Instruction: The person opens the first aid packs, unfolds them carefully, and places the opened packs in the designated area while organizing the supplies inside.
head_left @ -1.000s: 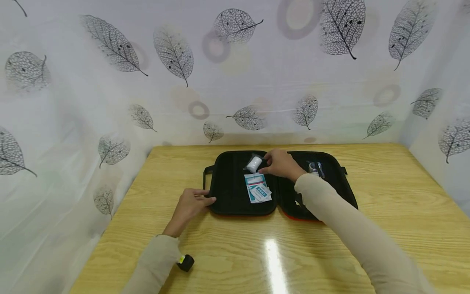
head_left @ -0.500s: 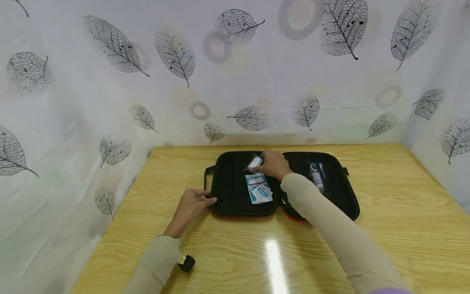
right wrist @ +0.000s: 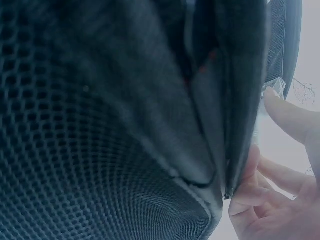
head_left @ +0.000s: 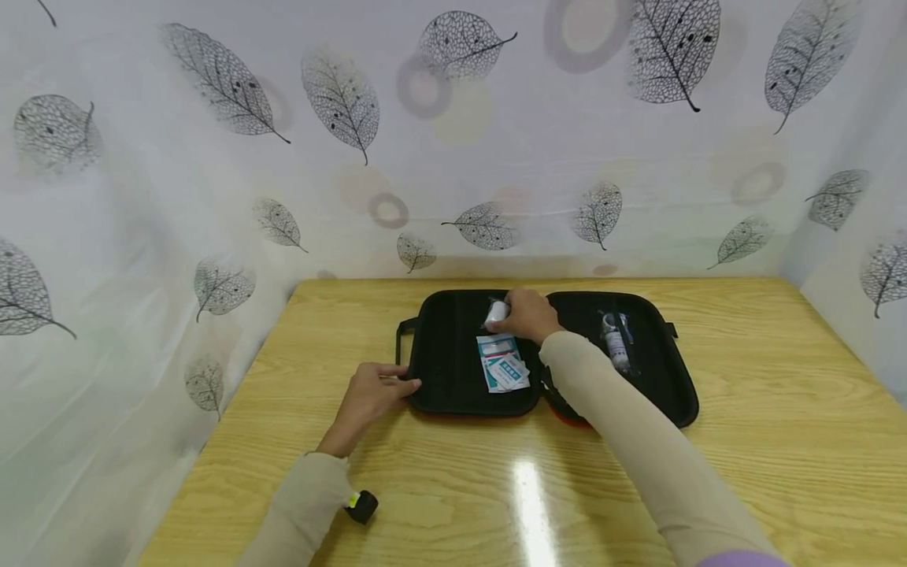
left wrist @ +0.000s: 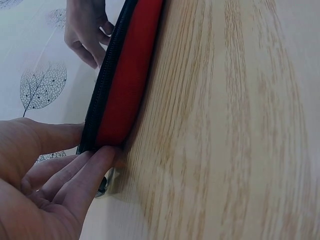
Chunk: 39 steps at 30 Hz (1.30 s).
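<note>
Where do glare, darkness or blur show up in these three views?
Head: a bright glare streak on the table, the case dark inside. Left wrist: table's wood grain readable. Right wrist: mesh soft and hazy, leaf-print backdrop nearly washed out.

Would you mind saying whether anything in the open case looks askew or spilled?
Slightly askew: the small white-and-blue packets lie crookedly over the larger teal-and-white packet inside the black-and-red case. Nothing looks spilled.

A plain beige left sleeve (head_left: 301, 500) is worn behind the left fingers (head_left: 406, 388); beside its cuff, a small black block (head_left: 364, 508) with a yellow-green patch (head_left: 353, 500) is seen. Behind the right fingers (head_left: 509, 324), a matching right sleeve (head_left: 631, 425) is bordered by purple cloth (head_left: 740, 559).
</note>
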{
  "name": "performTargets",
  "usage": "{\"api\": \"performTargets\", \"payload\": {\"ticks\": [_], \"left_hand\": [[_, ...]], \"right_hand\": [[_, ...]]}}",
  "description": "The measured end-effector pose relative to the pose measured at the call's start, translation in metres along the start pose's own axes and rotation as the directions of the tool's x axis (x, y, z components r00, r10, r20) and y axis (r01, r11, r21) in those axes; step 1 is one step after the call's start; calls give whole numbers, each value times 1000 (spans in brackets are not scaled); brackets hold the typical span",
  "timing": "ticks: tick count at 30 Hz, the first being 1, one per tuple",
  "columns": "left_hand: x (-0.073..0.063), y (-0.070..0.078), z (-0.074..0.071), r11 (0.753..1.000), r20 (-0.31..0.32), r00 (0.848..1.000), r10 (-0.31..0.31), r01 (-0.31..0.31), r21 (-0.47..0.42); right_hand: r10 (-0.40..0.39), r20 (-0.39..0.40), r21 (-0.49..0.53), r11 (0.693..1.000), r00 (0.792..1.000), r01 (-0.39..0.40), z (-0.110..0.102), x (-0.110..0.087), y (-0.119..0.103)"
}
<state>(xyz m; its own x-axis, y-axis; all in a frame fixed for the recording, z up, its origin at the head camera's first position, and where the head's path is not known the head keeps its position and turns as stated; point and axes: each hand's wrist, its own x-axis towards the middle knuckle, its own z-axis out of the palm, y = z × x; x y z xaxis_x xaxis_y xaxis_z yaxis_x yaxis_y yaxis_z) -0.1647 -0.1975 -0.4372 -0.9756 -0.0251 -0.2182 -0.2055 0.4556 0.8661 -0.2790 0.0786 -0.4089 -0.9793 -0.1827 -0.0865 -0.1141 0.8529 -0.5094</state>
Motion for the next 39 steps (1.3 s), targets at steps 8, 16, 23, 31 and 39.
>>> {"api": "performTargets", "payload": {"ticks": [8, 16, 23, 31, 39], "left_hand": [[-1, 2, 2, 1000, 11, 1000, 5, -5, 1], [-1, 2, 2, 1000, 18, 1000, -1, 0, 16], [0, 0, 3, 1000, 19, 1000, -2, 2, 9], [-3, 1, 0, 1000, 23, 1000, -4, 3, 14], [-4, 2, -2, 999, 18, 1000, 16, -16, 37]], "right_hand": [[-20, -12, 7, 1000, 1000, 20, -6, -2, 5], [-55, -35, 11, 998, 998, 56, -18, -5, 18], [-96, -48, 63, 993, 994, 99, -36, -17, 31], [-130, -57, 98, 986, 990, 136, -62, -39, 50], [-137, -97, 53, 988, 986, 143, -86, -73, 79]]}}
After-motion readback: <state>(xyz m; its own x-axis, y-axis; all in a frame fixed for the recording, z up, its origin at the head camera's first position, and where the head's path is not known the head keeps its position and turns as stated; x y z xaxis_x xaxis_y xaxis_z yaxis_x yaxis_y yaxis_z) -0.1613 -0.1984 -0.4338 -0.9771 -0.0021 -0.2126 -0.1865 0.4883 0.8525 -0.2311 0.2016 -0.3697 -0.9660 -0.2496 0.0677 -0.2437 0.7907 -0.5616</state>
